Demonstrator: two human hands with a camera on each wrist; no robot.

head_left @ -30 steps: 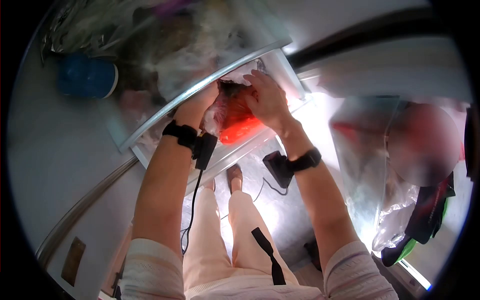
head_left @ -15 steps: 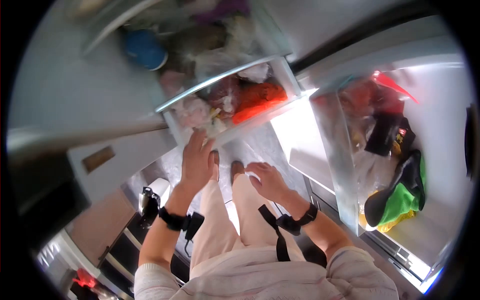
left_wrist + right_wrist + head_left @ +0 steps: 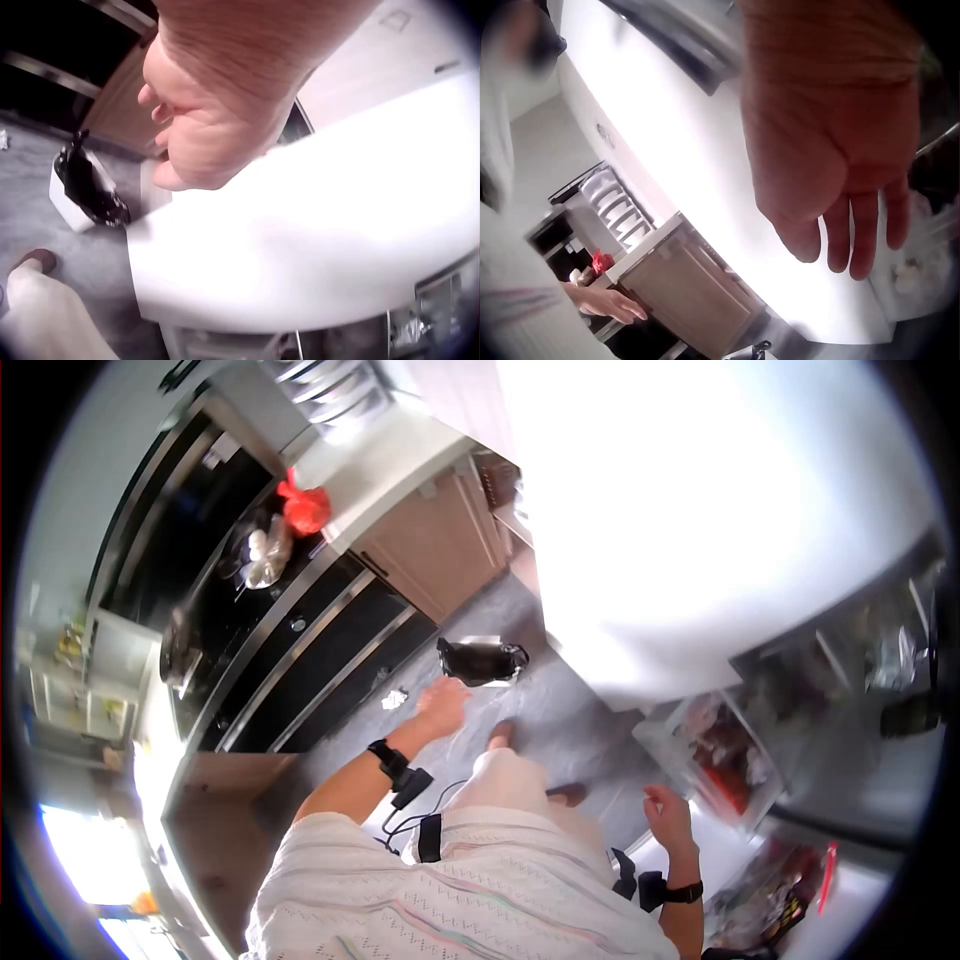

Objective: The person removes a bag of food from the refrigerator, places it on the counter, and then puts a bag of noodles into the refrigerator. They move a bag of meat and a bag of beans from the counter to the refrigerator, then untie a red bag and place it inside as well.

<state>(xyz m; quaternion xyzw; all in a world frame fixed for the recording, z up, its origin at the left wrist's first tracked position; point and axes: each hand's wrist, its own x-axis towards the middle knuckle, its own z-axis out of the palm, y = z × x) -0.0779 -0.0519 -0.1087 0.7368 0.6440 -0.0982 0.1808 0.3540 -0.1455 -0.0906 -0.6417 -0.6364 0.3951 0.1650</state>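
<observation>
My left hand (image 3: 443, 707) is held out over the floor with nothing in it, its fingers loosely curled. In the head view it is nearest to a white bin (image 3: 66, 201) lined with a black bag (image 3: 485, 660). My right hand (image 3: 670, 820) hangs low at my side, empty, beside the pulled-out freezer drawer (image 3: 668, 752). In the right wrist view its fingers (image 3: 864, 240) point downward, relaxed. An orange-red bag (image 3: 725, 790) lies in that drawer among other bagged things.
A large white appliance panel (image 3: 700, 510) fills the upper right. Left, a knotted red bag (image 3: 305, 510) and a clear bag of white round things (image 3: 266, 555) sit by the black cooktop. A crumpled white scrap (image 3: 394, 700) lies on the grey floor (image 3: 560, 720).
Both hands have come out of the drawer, empty. The view has turned left, from the freezer toward the counter and bin. My left hand reaches left; my right stays near the drawer.
</observation>
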